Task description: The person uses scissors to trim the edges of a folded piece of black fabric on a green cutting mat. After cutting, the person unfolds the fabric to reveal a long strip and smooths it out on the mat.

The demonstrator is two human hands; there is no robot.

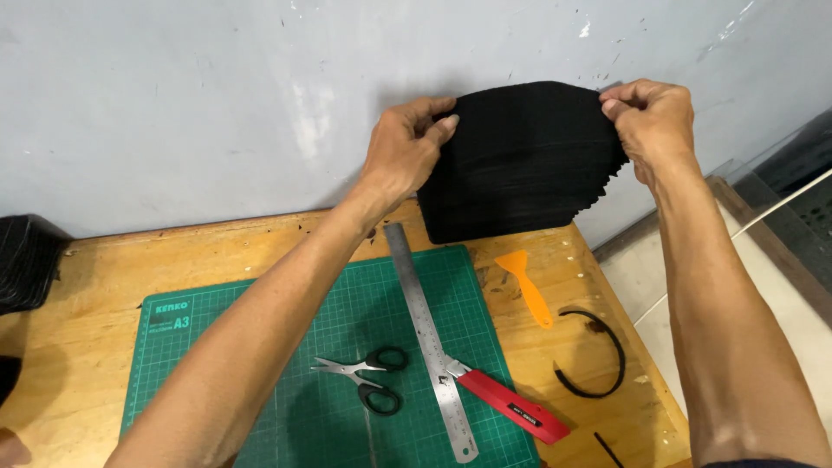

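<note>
Nearest, on the wooden table, a green cutting mat carries black-handled scissors, a long steel ruler and a red utility knife. Just beyond the mat lie an orange plastic scraper and a curved black strip. Farther back, against the pale wall, a thick black stack of sheets stands on the table's far edge. The left hand clasps its left upper edge, fingers curled over the front; the right hand pinches its top right corner.
</note>
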